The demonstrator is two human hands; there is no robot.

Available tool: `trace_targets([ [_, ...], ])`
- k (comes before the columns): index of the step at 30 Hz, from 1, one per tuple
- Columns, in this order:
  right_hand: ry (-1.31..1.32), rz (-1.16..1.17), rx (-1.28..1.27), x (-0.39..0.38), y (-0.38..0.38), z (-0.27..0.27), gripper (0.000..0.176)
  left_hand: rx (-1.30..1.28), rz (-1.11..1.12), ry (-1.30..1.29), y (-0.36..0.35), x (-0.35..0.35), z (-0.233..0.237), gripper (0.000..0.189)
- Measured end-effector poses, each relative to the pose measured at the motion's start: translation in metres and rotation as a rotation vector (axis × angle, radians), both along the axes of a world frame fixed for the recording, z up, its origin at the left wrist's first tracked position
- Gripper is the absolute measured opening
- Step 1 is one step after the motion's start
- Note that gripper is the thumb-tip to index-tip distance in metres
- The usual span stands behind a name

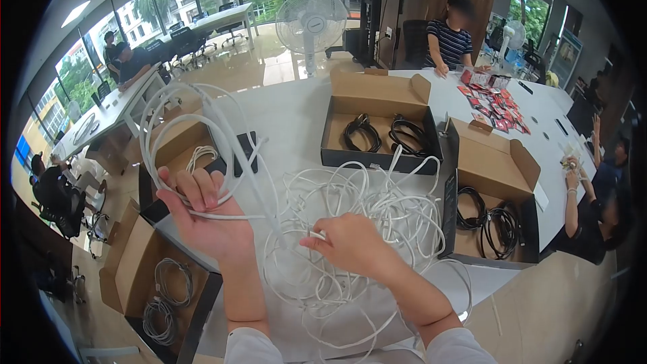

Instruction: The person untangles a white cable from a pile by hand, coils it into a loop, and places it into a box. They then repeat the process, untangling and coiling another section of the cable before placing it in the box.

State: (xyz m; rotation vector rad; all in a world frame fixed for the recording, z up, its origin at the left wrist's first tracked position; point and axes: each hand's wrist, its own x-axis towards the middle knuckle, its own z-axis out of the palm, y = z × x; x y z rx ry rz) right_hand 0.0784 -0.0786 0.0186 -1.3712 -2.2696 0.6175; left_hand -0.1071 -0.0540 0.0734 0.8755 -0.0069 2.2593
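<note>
My left hand (202, 212) is raised on the left, its fingers curled round a white cable (226, 121) that hangs in several large loose loops. A strand runs from it toward the middle. Lower and to the right, my right hand (350, 246) is closed, thumb and fingers pinched on a white cable at the edge of the tangle. Under and beyond it spreads a big heap of tangled white cable (397, 205) across the white table. Part of what the right fingers grip is hidden by the hand.
Open boxes hold coiled black cables (362, 133) at the back, more black coils (500, 229) at right, grey coils (159, 320) at lower left and a white coil (201, 156) behind my left hand. Red packets (495, 104) lie far right. People sit around; a fan (311, 23) stands behind.
</note>
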Motion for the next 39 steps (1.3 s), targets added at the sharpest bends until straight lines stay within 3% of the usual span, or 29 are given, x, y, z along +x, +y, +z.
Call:
trace_targets([
  [5,0.136,0.013,0.025,0.000,0.007,-0.010,0.030,-0.008,0.029,0.037,-0.002,0.006,0.000,0.030],
  [11,0.079,0.020,0.090,0.005,0.009,-0.017,0.024,-0.037,-0.045,0.040,-0.006,0.025,-0.001,0.030],
  [14,0.306,-0.018,0.090,0.007,0.013,-0.013,0.028,-0.036,-0.059,0.073,-0.004,0.029,-0.004,0.031],
  [17,0.177,-0.082,-0.030,0.018,0.010,0.010,0.033,-0.062,-0.060,0.071,-0.007,0.031,-0.003,0.031],
  [21,-0.071,-0.022,0.013,0.010,0.014,-0.016,0.038,-0.049,-0.090,0.053,-0.011,0.029,-0.006,0.029],
  [26,0.140,0.009,0.065,-0.007,0.011,-0.034,0.030,-0.067,-0.135,0.041,-0.022,0.010,-0.012,0.024],
  [29,0.264,-0.034,0.126,-0.004,0.011,-0.027,0.024,-0.421,0.328,-0.141,-0.041,0.066,0.035,0.028],
  [32,0.504,-0.112,0.213,0.007,0.009,-0.005,0.023,0.039,-0.065,0.204,-0.022,0.008,-0.009,0.034],
  [33,0.598,-0.139,0.248,0.012,0.010,0.002,0.024,-0.054,0.031,0.108,-0.024,0.019,-0.001,0.038],
  [35,0.716,-0.187,0.235,0.027,0.010,0.018,0.024,-0.083,0.077,0.187,-0.035,0.030,0.016,0.021],
  [37,0.796,-0.217,0.244,0.040,0.009,0.027,0.023,-0.105,0.121,0.232,-0.039,0.036,0.023,0.032],
  [39,0.755,-0.284,0.235,0.050,0.007,0.033,0.022,-0.093,0.019,0.229,-0.036,0.034,0.023,0.026],
])
